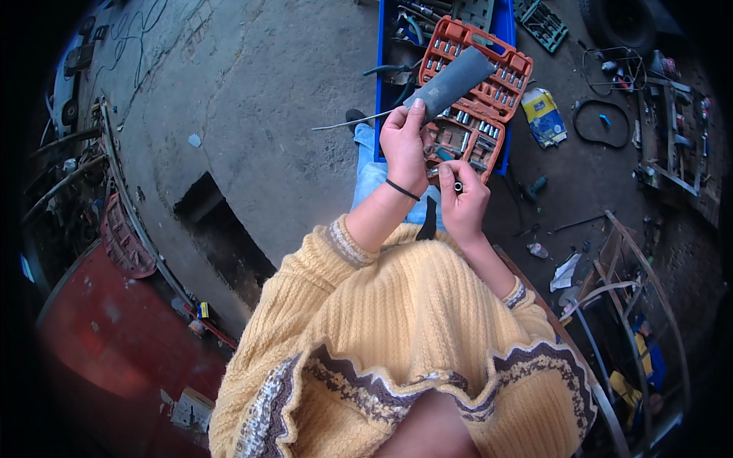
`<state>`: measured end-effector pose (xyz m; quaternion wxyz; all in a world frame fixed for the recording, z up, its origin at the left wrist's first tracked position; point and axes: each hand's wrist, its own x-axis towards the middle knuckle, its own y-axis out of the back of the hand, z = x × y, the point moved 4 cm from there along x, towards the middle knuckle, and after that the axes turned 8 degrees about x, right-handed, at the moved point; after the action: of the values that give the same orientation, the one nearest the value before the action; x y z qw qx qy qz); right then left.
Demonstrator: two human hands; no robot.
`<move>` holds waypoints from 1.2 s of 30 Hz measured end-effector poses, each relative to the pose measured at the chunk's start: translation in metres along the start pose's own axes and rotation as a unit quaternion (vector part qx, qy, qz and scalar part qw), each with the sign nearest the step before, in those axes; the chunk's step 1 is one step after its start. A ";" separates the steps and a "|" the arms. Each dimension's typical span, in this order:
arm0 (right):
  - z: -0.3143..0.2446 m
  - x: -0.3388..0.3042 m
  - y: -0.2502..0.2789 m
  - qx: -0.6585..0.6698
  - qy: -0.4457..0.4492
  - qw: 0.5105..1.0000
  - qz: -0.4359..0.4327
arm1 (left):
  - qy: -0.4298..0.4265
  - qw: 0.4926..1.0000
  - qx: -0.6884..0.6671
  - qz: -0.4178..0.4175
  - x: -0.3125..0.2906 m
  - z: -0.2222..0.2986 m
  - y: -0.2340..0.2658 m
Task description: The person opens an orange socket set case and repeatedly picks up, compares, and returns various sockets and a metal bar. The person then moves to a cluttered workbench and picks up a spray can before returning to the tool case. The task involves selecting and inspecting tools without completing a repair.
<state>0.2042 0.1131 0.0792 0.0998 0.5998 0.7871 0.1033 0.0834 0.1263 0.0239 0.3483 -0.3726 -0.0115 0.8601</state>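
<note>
My left hand is closed around the lower end of a dark grey cylinder, which slants up to the right. A thin metal rod sticks out leftward from beside the same hand; whether it joins the cylinder is hidden by the fingers. My right hand, just below and to the right, is closed on a small black piece with a round, socket-like end. Beneath both hands lies an unfolded orange socket set case with several sockets in its slots. The cylinder covers part of it.
The case rests on a blue tray with pliers at its left. To the right are a green tool case, a yellow-blue packet, a black belt loop and metal frames. A dark floor pit opens at left.
</note>
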 end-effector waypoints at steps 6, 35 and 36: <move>-0.009 -0.001 0.011 0.015 -0.001 1.000 0.014 | 0.041 0.998 -0.037 -0.030 -0.009 0.010 -0.008; 0.138 0.053 0.030 0.121 -0.254 0.954 0.105 | 0.072 0.993 -0.091 0.019 -0.007 0.040 0.051; 0.157 0.064 0.039 0.085 -0.234 0.958 0.141 | 0.070 0.994 -0.085 0.027 -0.007 0.041 0.064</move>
<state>0.2680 0.1914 -0.0626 0.2143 0.7182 0.6554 -0.0938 0.0221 0.0834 0.0404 0.2922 -0.4603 -0.0505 0.8368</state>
